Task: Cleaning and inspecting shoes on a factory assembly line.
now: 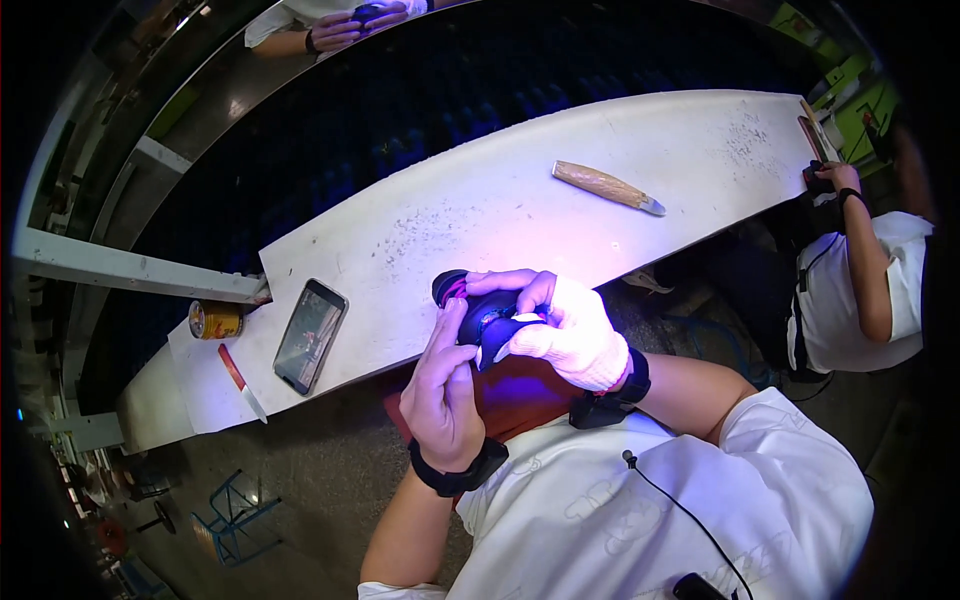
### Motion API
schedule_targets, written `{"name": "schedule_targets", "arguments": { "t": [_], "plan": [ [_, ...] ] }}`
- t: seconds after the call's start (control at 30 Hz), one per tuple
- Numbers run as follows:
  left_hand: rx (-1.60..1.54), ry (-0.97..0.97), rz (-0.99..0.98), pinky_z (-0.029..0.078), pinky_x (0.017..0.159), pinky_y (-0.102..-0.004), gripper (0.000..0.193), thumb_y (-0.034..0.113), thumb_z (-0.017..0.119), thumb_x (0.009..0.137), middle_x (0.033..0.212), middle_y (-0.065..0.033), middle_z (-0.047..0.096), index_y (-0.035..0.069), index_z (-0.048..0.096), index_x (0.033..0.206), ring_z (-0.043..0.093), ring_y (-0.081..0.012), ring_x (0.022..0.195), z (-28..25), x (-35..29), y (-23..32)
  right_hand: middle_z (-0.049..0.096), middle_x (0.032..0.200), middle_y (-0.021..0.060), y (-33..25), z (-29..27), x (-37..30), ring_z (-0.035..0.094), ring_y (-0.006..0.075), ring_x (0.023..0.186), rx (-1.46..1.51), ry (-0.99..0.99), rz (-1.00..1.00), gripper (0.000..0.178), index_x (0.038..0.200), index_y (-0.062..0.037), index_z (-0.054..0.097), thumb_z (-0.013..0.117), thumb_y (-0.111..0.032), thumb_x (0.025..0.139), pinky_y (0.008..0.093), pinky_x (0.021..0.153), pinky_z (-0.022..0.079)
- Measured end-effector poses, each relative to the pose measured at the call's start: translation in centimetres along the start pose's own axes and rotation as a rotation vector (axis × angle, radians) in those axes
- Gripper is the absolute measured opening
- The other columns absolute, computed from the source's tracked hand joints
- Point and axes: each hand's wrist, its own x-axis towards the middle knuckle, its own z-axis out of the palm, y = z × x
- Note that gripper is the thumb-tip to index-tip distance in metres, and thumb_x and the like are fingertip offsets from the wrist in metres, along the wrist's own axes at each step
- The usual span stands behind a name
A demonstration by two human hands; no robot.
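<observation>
My left hand [442,400] and my right hand [580,335] meet at the front edge of the white table, both closed around a dark, shoe-like item [484,325]. It is black, with a rounded end and a pinkish-purple inside showing at its far left. The left fingers press along its near left side. On the right, the thumb and fingers pinch a raised dark flap. Bright violet-white light washes out the right hand, which seems to wear a pale glove over the palm. Fine detail of the item is lost in the glare.
Beyond the hands lies a wooden-handled tool [605,187]. To the left are a phone [311,336], a red-handled knife [241,381] overhanging the edge, and a yellow can [215,320] by a white post. A dark belt runs behind the table [400,250]. Co-workers sit at right [860,280] and across.
</observation>
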Motion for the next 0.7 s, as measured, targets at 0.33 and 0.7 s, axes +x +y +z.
{"name": "schedule_targets", "arguments": {
  "t": [0.33, 0.7],
  "plan": [
    [-0.269, 0.251, -0.148, 0.028, 0.128, -0.0601, 0.036, 0.009, 0.077, 0.1, 0.15, -0.0412, 0.054, 0.003, 0.045, 0.116, 0.045, -0.0485, 0.151, 3.5, -3.1, 0.1, 0.066, 0.139, 0.0314, 1.1, 0.5, -1.5, 0.057, 0.0432, 0.142, -0.106, 0.024, -0.091, 0.029, 0.098, -0.0074, 0.058, 0.085, -0.013, 0.092, 0.0603, 0.126, 0.033],
    [-0.014, 0.037, -0.235, 0.04, 0.117, -0.0509, 0.04, 0.03, 0.068, 0.107, 0.13, -0.0227, 0.061, -0.003, 0.058, 0.127, 0.054, -0.0356, 0.133, 0.1, -1.0, 2.4, 0.076, 0.124, 0.0227, -0.1, -0.9, -0.3, 0.074, 0.0355, 0.12, -0.607, -0.216, -0.326, 0.035, 0.086, -0.0042, 0.059, 0.09, -0.02, 0.086, 0.0419, 0.1, 0.061]
  ]
}}
